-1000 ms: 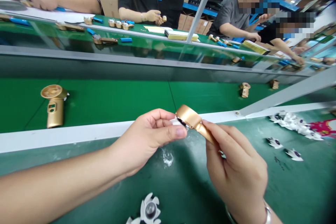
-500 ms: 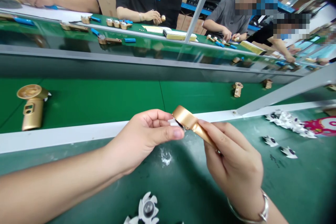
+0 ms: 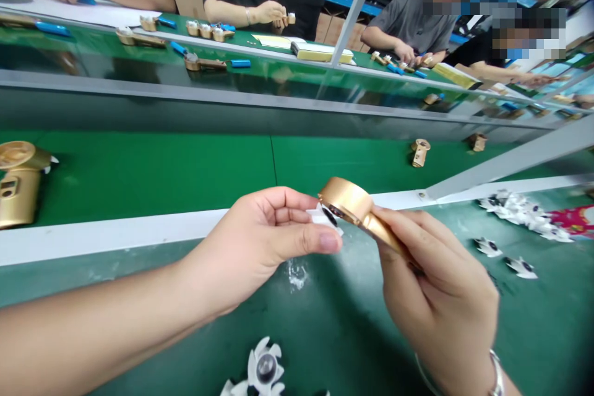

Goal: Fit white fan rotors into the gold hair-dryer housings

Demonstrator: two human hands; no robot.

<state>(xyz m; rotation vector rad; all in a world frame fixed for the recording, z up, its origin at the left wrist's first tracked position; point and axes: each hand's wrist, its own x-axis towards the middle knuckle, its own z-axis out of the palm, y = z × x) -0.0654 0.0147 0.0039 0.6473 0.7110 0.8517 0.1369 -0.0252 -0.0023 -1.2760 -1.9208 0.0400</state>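
Observation:
My right hand (image 3: 436,303) grips the handle of a gold handheld fan body (image 3: 356,209), its round head tilted toward my left hand. My left hand (image 3: 266,241) pinches a small white fan blade (image 3: 323,216) against the open face of that head. Both hands hover above the dark green bench (image 3: 325,334), just in front of the white rail (image 3: 116,234). Another white fan blade (image 3: 262,371) lies on the bench near my left forearm.
A green conveyor belt (image 3: 162,173) carries a gold fan body (image 3: 16,182) at far left and smaller ones (image 3: 420,152) at right. Several loose white blades (image 3: 520,213) lie at right. Several people work at the far bench (image 3: 260,68) with parts and blue cells.
The gold fan body on the belt has drifted left to the frame's edge. My hands stayed together and shifted slightly right, the fan head turned a little more level.

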